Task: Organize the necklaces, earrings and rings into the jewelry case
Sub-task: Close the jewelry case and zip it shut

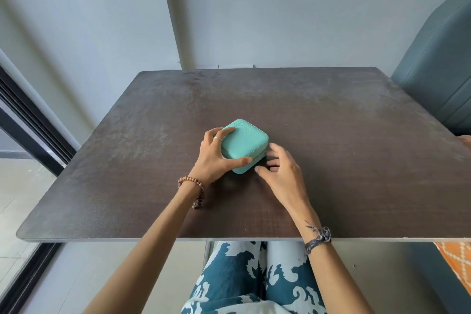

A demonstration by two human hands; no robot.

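Head cam: left hand is gripping the closed teal jewelry case on dark table; right hand is hovering loosely open beside it, holding nothing.

Matt pebbled teal jewelry case, worn dark wood-grain table

dark table, grey wall

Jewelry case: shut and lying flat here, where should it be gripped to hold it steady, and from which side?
Grip the jewelry case across its rounded left and near sides, coming from above on the left, as the left hand does with fingers at the far-left corner and thumb along the near edge. It is low, flat and skewed on the table, which leaves its near-right seam free for the right hand.
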